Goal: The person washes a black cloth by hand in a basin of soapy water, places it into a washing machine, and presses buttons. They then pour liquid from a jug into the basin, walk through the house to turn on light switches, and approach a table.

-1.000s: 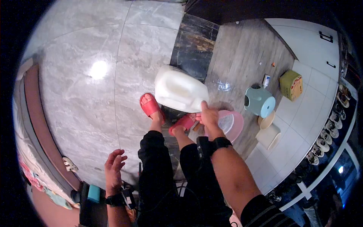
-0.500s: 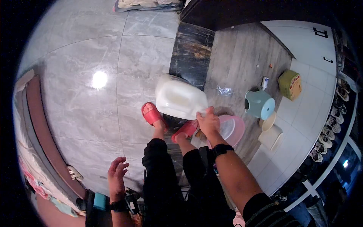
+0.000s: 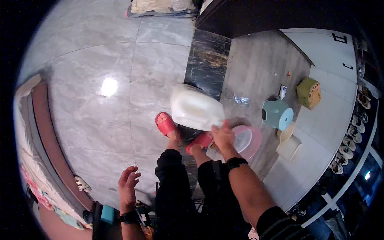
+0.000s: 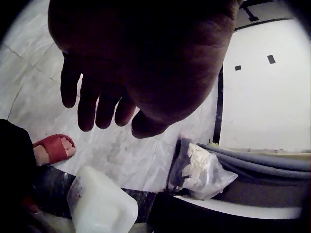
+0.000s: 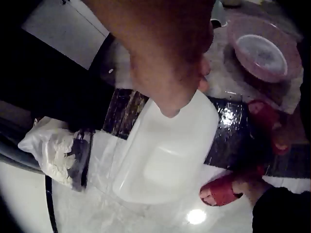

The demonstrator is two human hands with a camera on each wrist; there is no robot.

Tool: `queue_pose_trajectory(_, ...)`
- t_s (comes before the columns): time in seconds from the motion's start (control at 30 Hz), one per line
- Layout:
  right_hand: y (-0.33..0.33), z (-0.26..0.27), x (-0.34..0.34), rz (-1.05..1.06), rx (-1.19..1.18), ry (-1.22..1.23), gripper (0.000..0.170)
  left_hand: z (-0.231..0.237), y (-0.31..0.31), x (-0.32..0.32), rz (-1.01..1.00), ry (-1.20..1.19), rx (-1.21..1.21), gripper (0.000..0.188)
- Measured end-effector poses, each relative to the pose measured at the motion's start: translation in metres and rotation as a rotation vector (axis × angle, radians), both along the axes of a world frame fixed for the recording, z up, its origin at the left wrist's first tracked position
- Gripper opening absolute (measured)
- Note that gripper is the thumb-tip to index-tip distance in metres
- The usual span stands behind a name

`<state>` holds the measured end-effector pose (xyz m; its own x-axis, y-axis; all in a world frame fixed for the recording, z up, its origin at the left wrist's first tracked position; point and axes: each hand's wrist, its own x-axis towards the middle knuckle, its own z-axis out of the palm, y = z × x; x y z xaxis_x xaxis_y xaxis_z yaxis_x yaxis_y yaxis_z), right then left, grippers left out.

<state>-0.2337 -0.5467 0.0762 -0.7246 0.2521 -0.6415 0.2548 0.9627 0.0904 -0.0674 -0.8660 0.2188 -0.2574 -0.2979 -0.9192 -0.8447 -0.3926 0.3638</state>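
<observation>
A large white plastic jug [image 3: 196, 107] lies tilted across the dark stone strip, its narrower end toward the right hand [image 3: 224, 138]. The right hand grips that end; in the right wrist view the fingers are mostly hidden behind the hand [image 5: 170, 82], above the jug's body [image 5: 167, 155]. The left hand [image 3: 128, 186] is away from the jug, at the lower left, holding nothing, fingers loosely bent. In the left wrist view the left hand [image 4: 141, 63] hangs empty with fingers spread, and the jug [image 4: 102, 204] shows below it.
Beside the right hand is a pink basin [image 3: 253, 142]. Farther right stand a blue-green stool [image 3: 276, 114], a cream container [image 3: 289, 148] and a green box [image 3: 309, 93]. Feet in red slippers [image 3: 166, 124] are next to the jug. Several shoes [image 3: 347, 152] line the right edge.
The head view has shifted, so the floor and objects appear lower. The right hand keeps its grip on the jug, and the left hand stays empty.
</observation>
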Motion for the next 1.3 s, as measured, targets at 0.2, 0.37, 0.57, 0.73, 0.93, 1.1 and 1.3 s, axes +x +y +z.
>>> queue_pose_trajectory(0.2, 0.019, -0.029, 0.008, -0.156, -0.127, 0.113, 0.053, -0.010, -0.009, 0.014, 0.016, -0.034, 0.003, 0.034)
queue_pose_trajectory(0.37, -0.019, -0.016, -0.002, -1.333, -0.483, 0.117, 0.051, -0.007, -0.006, 0.006, 0.003, -0.024, 0.022, 0.035)
queue_pose_trajectory(0.57, 0.004, -0.001, -0.006, -1.483, -0.678, -0.079, 0.049, 0.002, -0.006, -0.005, 0.026, 0.008, 0.033, 0.034)
queue_pose_trajectory(0.73, 0.051, 0.048, -0.006, -0.753, -0.505, -0.182, 0.050, 0.026, -0.023, -0.007, 0.081, 0.080, 0.023, 0.032)
queue_pose_trajectory(0.93, 0.054, 0.158, -0.009, -0.837, -0.451, -0.046, 0.046, 0.087, -0.063, -0.023, 0.176, 0.168, -0.040, 0.030)
queue_pose_trajectory(1.1, 0.065, 0.223, -0.023, -0.711, -0.600, 0.050, 0.043, 0.127, -0.088, -0.009, 0.192, 0.212, -0.096, 0.036)
queue_pose_trajectory(1.3, 0.070, 0.257, -0.023, -0.743, -0.609, 0.193, 0.041, 0.171, -0.099, 0.008, 0.269, 0.181, -0.128, 0.038)
